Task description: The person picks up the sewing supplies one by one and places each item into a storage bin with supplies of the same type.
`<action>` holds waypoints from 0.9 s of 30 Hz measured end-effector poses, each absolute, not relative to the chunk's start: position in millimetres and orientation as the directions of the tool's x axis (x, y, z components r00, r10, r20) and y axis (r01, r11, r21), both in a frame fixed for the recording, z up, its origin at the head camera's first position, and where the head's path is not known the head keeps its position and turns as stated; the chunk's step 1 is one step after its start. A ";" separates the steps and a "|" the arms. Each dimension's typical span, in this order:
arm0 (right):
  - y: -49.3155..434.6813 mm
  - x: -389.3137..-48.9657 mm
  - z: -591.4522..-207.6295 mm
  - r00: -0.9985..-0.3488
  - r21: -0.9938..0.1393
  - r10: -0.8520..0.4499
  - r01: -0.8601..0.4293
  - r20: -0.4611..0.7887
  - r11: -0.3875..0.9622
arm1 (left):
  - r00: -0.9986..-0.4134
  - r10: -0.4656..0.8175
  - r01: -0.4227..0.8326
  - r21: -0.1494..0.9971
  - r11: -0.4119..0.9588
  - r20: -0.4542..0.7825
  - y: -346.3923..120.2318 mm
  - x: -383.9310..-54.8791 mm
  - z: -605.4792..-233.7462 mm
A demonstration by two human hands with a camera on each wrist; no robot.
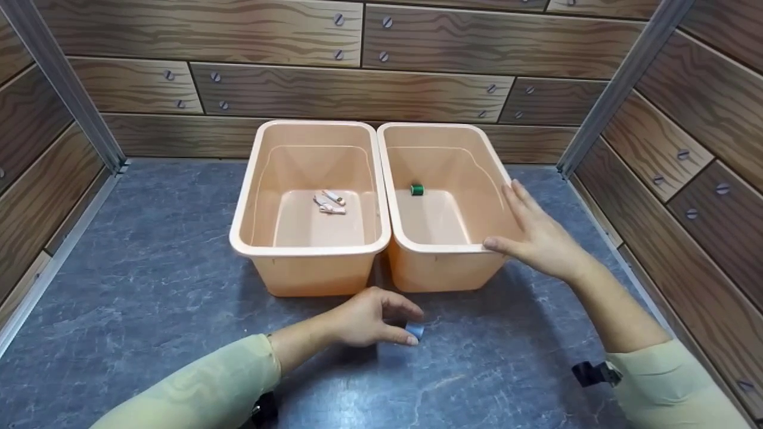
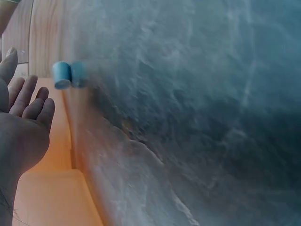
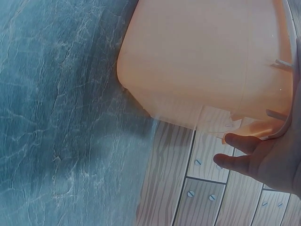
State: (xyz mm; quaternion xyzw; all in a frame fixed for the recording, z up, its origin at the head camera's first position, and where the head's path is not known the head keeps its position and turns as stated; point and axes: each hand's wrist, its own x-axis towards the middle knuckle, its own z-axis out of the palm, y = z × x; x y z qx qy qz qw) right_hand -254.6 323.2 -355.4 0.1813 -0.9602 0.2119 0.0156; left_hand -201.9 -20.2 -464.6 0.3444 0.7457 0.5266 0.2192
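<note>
A small blue cylinder (image 1: 415,330), much like a thread spool, stands on the tabletop in front of the bins. My left hand (image 1: 375,319) is right beside it, thumb and fingers spread apart around its near side; in the left wrist view the blue cylinder (image 2: 61,75) shows a gap from the fingers (image 2: 28,96). My right hand (image 1: 539,238) rests on the right rim of the right peach bin (image 1: 441,249), its thumb at the front corner and its fingers extended along the side. Inside that bin lies a green thread spool (image 1: 417,189).
The left peach bin (image 1: 310,251) stands against the right one and holds a few small whitish, clip-like pieces (image 1: 331,202). Wood-patterned walls (image 1: 286,89) enclose the dark marbled tabletop (image 1: 149,250) at the back and both sides.
</note>
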 end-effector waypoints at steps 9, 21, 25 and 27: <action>323.2 -254.5 -358.4 -0.932 -0.404 -0.347 -0.358 0.105 0.841 | -0.690 0.723 0.252 0.942 0.223 0.014 -20.4 -206.6 -480.6; 322.2 -254.8 -355.3 -0.935 -0.396 -0.339 -0.351 0.103 0.848 | -0.714 0.700 0.247 0.944 0.221 0.023 -16.3 -206.2 -484.5; 322.8 -254.3 -356.4 -0.935 -0.400 -0.336 -0.351 0.110 0.847 | -0.732 0.681 0.242 0.946 0.217 0.031 -15.7 -205.2 -487.8; 323.2 -253.9 -357.3 -0.935 -0.401 -0.337 -0.353 0.113 0.845 | -0.735 0.677 0.248 0.945 0.212 0.041 -15.1 -204.4 -490.7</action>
